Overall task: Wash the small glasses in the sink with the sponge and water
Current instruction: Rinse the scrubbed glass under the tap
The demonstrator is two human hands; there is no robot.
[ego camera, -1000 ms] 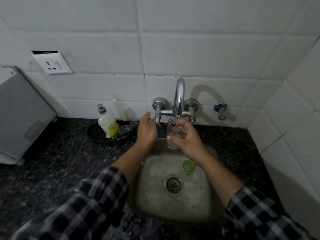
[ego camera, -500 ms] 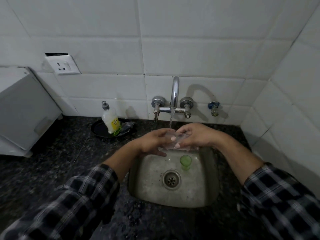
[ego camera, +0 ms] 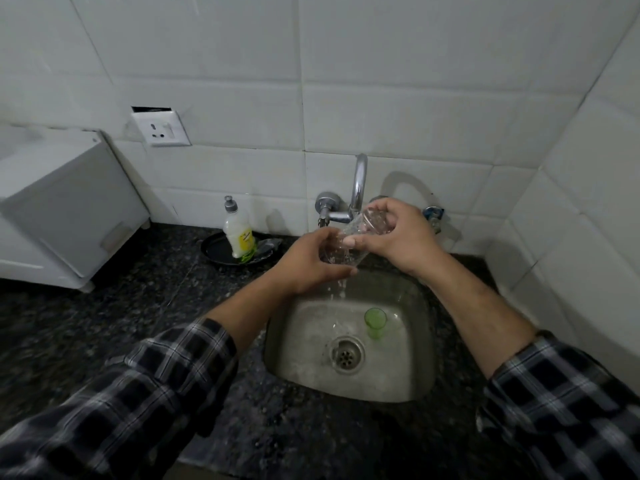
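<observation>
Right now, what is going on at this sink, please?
A person's left hand and right hand both grip a clear glass, tilted below the tap; water runs off it into the steel sink. A small green glass stands upright in it beside the drain, untouched.

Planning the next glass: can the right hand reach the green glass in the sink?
Probably not yet: the right hand and left hand both hold the clear glass. Nothing covers the green glass in the sink, so a freed hand should reach it.
</observation>
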